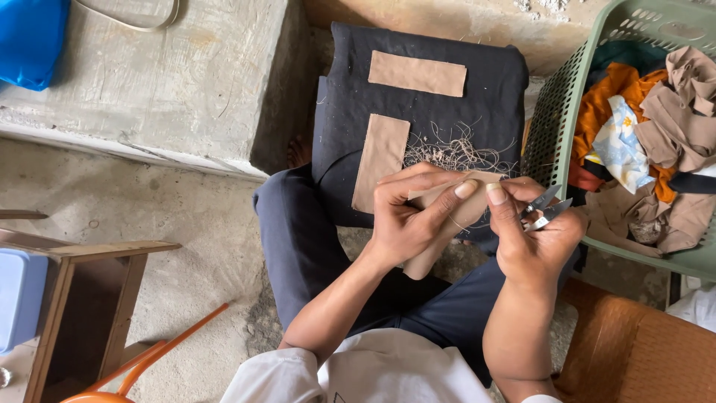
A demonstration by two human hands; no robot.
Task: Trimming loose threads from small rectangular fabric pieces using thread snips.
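The tan fabric strip (447, 224) sits pinched between both hands over the lap, near a black cushion (418, 89) bearing two like strips (416, 73) and a tangle of cut threads (455, 153). The left hand (406, 216) closes its fingers around the strip; the right hand (533, 239) grips it by the thumb while holding small thread snips (544, 207). Judging by the green basket (567, 112) of cloth at right, much seems left.

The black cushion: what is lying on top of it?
On the black cushion lie two tan fabric strips and a tangle of loose threads. Both hands cover its near edge.
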